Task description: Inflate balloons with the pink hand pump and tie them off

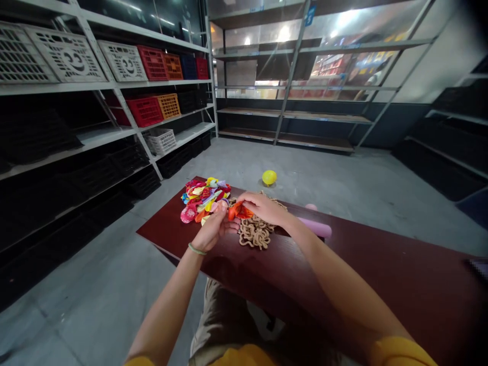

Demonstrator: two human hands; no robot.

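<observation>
An uninflated orange balloon [243,210] is stretched between my two hands, above the table. My left hand [216,227], with a green band at the wrist, pinches its left end between thumb and fingers. The fingers of my right hand [265,207] are closed on its other side, partly hiding it. Left of my hands lies a heap of uninflated balloons [202,192] in many colours, some dotted. Beneath the right hand is a tangled pile of beige rope [254,235]. A pink-lilac tube-shaped object [315,227] lies right of the rope, partly behind my right forearm.
The dark red table [366,254] runs from left to far right, with a blurred dark item at its right edge. An inflated yellow balloon [269,177] rests on the grey floor beyond. Shelves with crates [145,112] line the left; a metal rack [290,114] stands behind.
</observation>
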